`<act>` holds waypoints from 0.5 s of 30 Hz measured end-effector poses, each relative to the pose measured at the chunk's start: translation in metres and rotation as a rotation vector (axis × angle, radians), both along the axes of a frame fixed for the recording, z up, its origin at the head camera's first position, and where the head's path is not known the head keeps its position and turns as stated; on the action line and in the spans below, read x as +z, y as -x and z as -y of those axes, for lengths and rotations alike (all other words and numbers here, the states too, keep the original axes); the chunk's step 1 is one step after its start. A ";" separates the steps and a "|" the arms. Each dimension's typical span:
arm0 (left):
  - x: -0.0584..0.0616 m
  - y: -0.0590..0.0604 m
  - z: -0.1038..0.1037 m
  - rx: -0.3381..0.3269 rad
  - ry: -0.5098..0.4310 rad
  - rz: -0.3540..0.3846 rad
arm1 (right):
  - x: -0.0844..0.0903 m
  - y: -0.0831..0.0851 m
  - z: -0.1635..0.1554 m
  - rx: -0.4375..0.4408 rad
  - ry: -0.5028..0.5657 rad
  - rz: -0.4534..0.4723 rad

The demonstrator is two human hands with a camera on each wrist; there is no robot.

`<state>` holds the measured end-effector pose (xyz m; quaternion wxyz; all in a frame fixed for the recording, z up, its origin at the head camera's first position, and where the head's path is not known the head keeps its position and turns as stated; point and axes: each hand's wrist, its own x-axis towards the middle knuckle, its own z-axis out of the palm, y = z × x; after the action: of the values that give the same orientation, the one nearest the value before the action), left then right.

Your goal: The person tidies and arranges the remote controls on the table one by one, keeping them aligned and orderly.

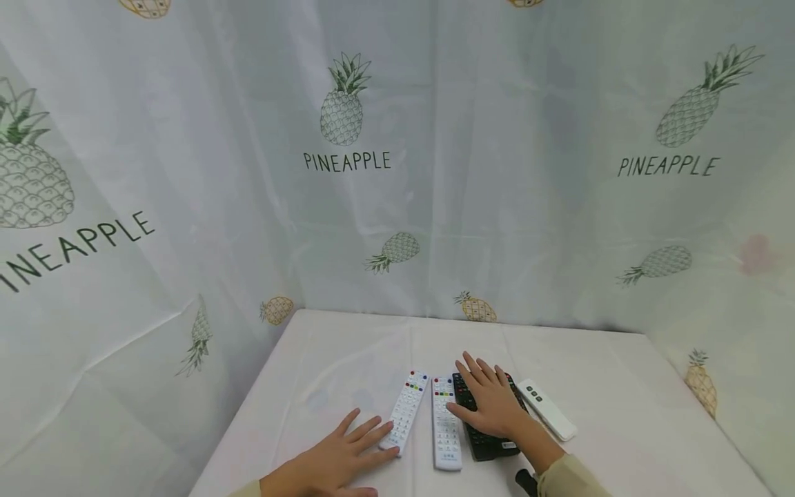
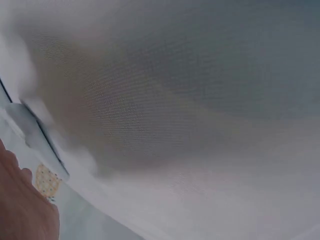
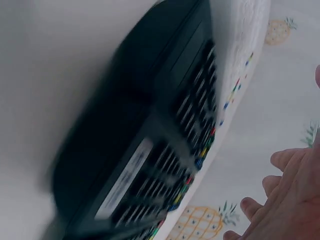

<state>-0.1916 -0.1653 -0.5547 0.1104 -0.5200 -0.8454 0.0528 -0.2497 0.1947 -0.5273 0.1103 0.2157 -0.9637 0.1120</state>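
Several remote controls lie side by side on a white-clothed table. My left hand lies flat with spread fingers, and its fingertips touch the near end of the leftmost white remote. A second white remote lies to the right of that one. My right hand rests flat, fingers straight, on a black remote, which fills the right wrist view with a white remote behind it. A slim white remote lies at the far right, apart from both hands.
Pineapple-print curtains hang close round the table's back and sides. A small dark object shows beside my right sleeve at the front edge. The left wrist view is blurred cloth, with part of my hand at the lower left.
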 end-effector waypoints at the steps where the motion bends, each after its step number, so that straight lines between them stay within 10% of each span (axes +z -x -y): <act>1: 0.000 0.000 -0.003 -0.006 0.011 0.024 | 0.000 0.001 0.003 0.005 -0.001 0.010; 7: -0.001 0.003 -0.012 -0.046 0.092 0.124 | -0.001 0.006 0.022 0.039 -0.012 0.100; 15: 0.001 0.009 -0.014 -0.128 0.128 -0.009 | 0.001 0.015 0.051 0.102 -0.028 0.195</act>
<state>-0.2004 -0.1517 -0.5538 0.0841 -0.5785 -0.8049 0.1018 -0.2651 0.1436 -0.5259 0.0071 0.2541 -0.9591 0.1245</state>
